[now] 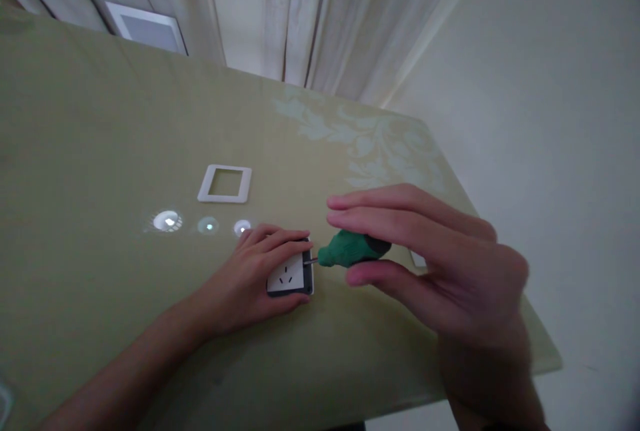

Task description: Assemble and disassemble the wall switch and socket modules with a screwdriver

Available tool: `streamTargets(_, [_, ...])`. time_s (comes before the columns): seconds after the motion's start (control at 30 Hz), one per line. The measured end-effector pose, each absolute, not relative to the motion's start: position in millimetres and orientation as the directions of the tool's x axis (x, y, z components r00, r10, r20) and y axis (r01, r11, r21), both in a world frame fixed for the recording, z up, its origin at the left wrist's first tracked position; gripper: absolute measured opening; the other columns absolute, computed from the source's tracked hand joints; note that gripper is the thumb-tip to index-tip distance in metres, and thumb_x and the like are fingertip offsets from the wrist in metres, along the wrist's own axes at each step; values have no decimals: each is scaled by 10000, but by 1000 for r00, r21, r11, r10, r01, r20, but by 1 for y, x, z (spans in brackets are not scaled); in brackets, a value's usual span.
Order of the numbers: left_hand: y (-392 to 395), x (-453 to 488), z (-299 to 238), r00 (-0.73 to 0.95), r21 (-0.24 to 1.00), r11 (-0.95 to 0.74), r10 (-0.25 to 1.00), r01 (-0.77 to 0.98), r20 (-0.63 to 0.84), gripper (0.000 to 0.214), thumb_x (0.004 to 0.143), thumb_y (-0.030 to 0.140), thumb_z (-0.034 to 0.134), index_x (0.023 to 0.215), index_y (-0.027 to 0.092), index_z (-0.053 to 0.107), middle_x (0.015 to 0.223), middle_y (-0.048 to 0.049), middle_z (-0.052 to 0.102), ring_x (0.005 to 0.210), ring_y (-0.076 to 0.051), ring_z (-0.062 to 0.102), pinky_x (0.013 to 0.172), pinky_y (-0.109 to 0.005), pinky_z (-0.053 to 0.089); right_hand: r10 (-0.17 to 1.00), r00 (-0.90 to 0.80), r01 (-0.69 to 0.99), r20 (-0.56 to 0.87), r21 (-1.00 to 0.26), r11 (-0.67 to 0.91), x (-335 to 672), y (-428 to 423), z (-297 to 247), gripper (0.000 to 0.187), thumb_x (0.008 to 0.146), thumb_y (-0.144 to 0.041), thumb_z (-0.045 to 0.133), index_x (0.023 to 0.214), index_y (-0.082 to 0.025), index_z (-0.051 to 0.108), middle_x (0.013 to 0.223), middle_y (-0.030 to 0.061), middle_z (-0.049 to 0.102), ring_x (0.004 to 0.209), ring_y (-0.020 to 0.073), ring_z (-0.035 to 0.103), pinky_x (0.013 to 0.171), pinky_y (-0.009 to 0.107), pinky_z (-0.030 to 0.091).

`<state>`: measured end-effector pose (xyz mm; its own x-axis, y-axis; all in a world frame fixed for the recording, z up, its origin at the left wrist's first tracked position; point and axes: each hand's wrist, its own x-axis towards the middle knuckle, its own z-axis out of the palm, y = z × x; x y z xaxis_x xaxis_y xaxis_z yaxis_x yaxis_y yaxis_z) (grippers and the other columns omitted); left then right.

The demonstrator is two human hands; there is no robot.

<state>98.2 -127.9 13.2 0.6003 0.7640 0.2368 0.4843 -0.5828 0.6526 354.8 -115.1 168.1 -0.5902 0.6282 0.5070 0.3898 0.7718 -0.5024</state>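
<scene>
Fingers of the right hand [450,264] stretch nearly straight around the screwdriver [350,249], index and middle finger above and thumb below, in what looks like a loose hold on its green handle; how firmly they press, I cannot tell. The screwdriver's long axis runs from right to left, dipping slightly toward the left, so the shaft [313,260] leads straight from these fingers to the socket [289,276], which lies just to their left. Its tip meets the dark strip along the socket's right side; whether it sits in a screw is too small to see.

The left hand [255,271] is nearer the socket and grips it, fingers over the far edge and thumb along the near edge. The socket rests on the table [100,151], its slotted white face up. The left fingertips stand just beyond the shaft, and the thumb lies on its near side, so the shaft has only the space between them.

Past the left hand, a white frame [206,184] lies flat, apart from both hands. A white piece [418,259] shows behind the right hand, mostly hidden by it. Farther out, curtains [350,18] hang past the table's far edge, and a bare wall [550,118] rises on the right.
</scene>
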Motion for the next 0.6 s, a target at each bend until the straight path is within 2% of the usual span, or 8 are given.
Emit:
streamTargets(0.07, [-127, 99, 14, 603, 655, -578, 765, 486, 228, 639, 937, 468, 853, 1511, 322, 611, 1543, -74, 680, 1371, -366, 571, 1187, -581, 437, 635, -649, 390, 420, -533, 751, 359, -116, 172, 421, 1019, -186, 802, 1432, -207, 726, 1392, 77, 794, 1283, 225, 753, 1104, 331, 619])
streamTargets(0.17, [-125, 99, 15, 612, 668, -563, 765, 487, 198, 641, 920, 486, 864, 1498, 329, 633, 1548, -78, 683, 1357, -373, 578, 1170, -585, 453, 629, -565, 369, 533, -519, 771, 361, -112, 167, 332, 927, -235, 915, 1234, -224, 788, 1067, 13, 844, 965, 182, 792, 874, 289, 648])
streamTargets(0.27, [-123, 99, 16, 617, 674, -556, 765, 486, 185, 650, 917, 468, 867, 1507, 334, 630, 1540, -83, 687, 1354, -372, 586, 1168, -585, 460, 640, -436, 458, 632, -456, 763, 356, -107, 154, 287, 900, -350, 947, 1067, -217, 755, 870, -15, 765, 731, 145, 689, 687, 274, 563])
streamTargets(0.33, [-121, 97, 16, 611, 669, -555, 770, 495, 186, 726, 911, 482, 873, 1555, 312, 584, 1570, -109, 654, 1393, -379, 573, 1193, -590, 449, 680, -440, 522, 586, -449, 725, 352, -107, 147, 312, 964, -421, 880, 1104, -204, 706, 864, -11, 732, 699, 131, 659, 647, 250, 522])
streamTargets(0.4, [-119, 96, 17, 598, 664, -538, 784, 519, 168, 794, 888, 522, 889, 1568, 277, 561, 1590, -138, 617, 1431, -394, 550, 1216, -595, 439, 719, -502, 566, 480, -447, 693, 349, -110, 146, 348, 1013, -454, 819, 1195, -200, 665, 899, -9, 726, 663, 110, 648, 606, 220, 496])
streamTargets(0.47, [-118, 96, 19, 575, 658, -506, 807, 557, 133, 804, 862, 557, 899, 1534, 248, 583, 1536, -155, 633, 1413, -405, 559, 1208, -601, 447, 729, -511, 577, 454, -447, 683, 350, -116, 153, 365, 1001, -453, 832, 1209, -213, 651, 900, -26, 718, 592, 81, 612, 549, 197, 467])
streamTargets(0.53, [-119, 98, 21, 562, 659, -477, 822, 581, 99, 794, 850, 578, 897, 1499, 222, 608, 1459, -161, 666, 1366, -405, 584, 1197, -609, 452, 716, -404, 554, 569, -470, 687, 353, -122, 163, 376, 926, -419, 910, 1112, -224, 648, 854, -55, 681, 549, 67, 583, 506, 188, 448])
streamTargets(0.6, [-121, 100, 24, 569, 670, -466, 818, 578, 79, 842, 825, 605, 905, 1501, 199, 611, 1449, -165, 675, 1364, -399, 590, 1217, -609, 438, 676, -197, 509, 710, -515, 689, 357, -124, 170, 406, 855, -359, 959, 1006, -235, 604, 817, -69, 638, 574, 83, 609, 505, 197, 468])
